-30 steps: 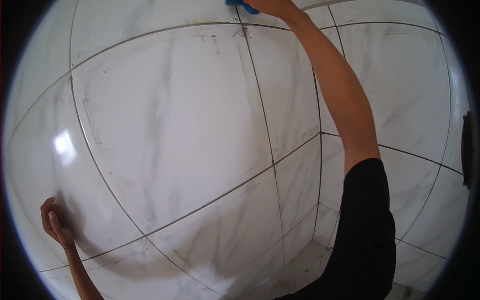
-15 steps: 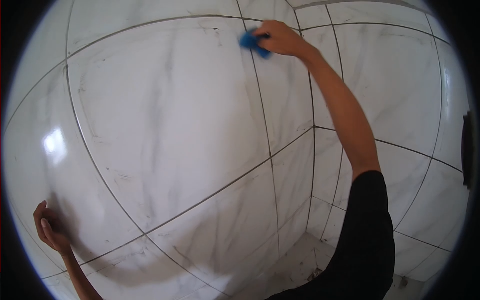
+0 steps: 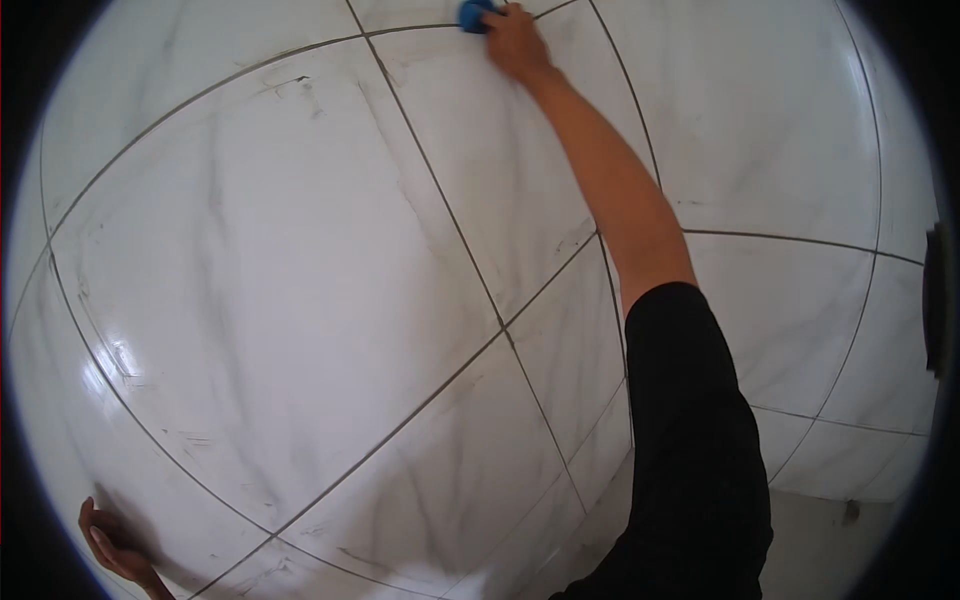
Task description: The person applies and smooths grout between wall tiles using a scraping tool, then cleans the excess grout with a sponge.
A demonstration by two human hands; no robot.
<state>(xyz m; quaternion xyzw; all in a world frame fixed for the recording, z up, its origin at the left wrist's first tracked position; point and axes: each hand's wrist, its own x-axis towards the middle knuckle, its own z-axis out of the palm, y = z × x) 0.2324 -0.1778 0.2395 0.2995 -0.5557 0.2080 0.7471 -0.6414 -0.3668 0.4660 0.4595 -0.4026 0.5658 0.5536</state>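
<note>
My right hand (image 3: 517, 45) reaches up to the tiled wall, fingers closed around a blue wiping cloth (image 3: 476, 16). The cloth lies against the horizontal joint near the top edge of the view; whether it is cloth or sponge is hard to make out. White marbled tiles (image 3: 300, 250) with dark grout lines fill most of the view, and faint smears mark some of them. Low at the far left, my left hand (image 3: 112, 545) is beside the wall with loosely curved fingers and the thumb apart. It holds nothing; contact with the wall cannot be told.
Two tiled walls meet in a corner (image 3: 612, 290) right of centre. A dark object (image 3: 935, 300) stands at the right edge. Part of the floor (image 3: 825, 545) shows at the lower right, with a small dark spot near the wall.
My right hand has moved the blue cloth up and right along the wall, from the vertical joint to the horizontal one. The view has tilted up and turned right; my left hand appears lower.
</note>
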